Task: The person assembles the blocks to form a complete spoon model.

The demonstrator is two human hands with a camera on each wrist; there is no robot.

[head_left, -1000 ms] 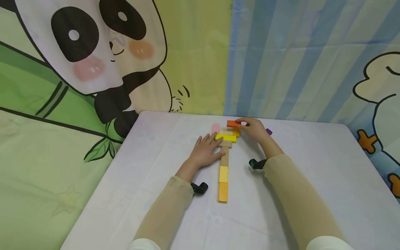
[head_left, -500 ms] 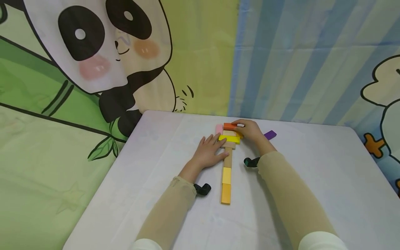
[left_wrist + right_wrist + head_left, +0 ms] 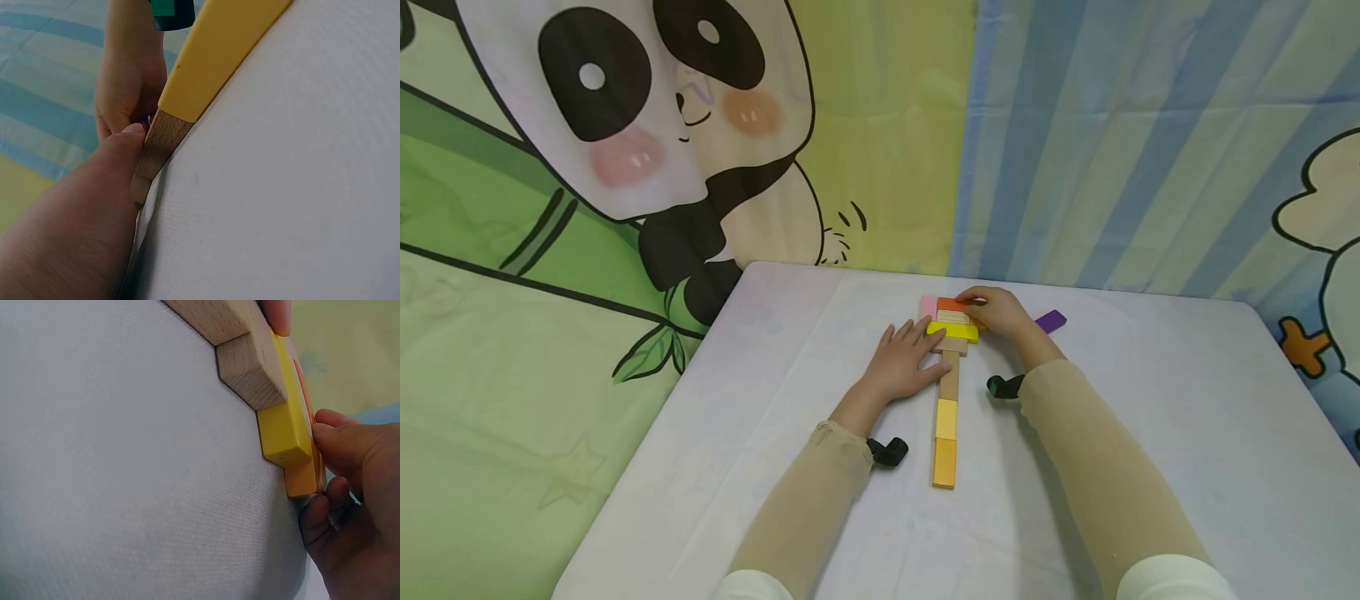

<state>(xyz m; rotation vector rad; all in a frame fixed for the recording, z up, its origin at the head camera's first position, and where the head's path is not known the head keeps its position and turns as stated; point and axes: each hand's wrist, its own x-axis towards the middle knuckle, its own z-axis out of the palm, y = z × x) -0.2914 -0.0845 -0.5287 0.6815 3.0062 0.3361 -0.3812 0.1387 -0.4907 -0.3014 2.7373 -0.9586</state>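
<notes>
Near the table's far edge, my right hand pinches the right end of a red-orange block. That block sits beside a pink block, above pale wooden pieces. In the right wrist view, the curled fingers are right at an orange block, next to the end of a yellow block. My left hand lies with spread fingers, fingertips on the yellow block and thumb at a long wooden block. The head view shows a short wooden block across the top of that one.
A light yellow block and a darker yellow block continue the column toward me. A purple block lies right of the right hand. The white table meets a printed cloth backdrop at its far edge.
My right hand has moved left and slightly down with the red-orange block, which now lies against the pink one. More of the purple block shows. The left hand stays on the blocks.
</notes>
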